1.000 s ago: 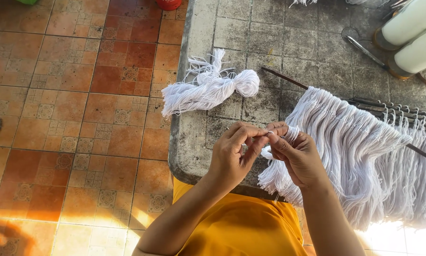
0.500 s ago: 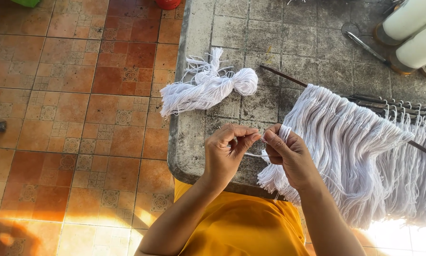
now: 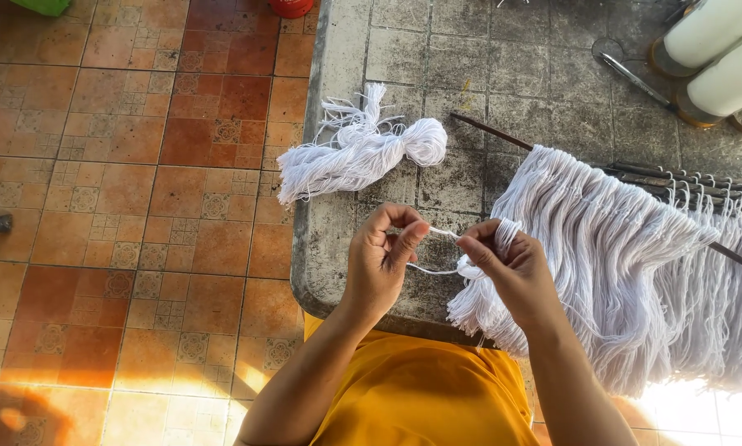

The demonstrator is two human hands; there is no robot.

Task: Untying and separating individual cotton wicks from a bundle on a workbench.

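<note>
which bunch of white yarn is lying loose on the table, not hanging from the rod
The small tied bundle of white yarn at the table's left edge, beyond the left hand. The big fringe hangs from the dark rod.

A yarn bundle lies on the table, left of the hanging fringe.

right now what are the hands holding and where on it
Both hands pinch one white strand from the hanging yarn fringe: the left hand grips its free end between thumb and fingers, the right hand holds it close to the fringe.
</note>
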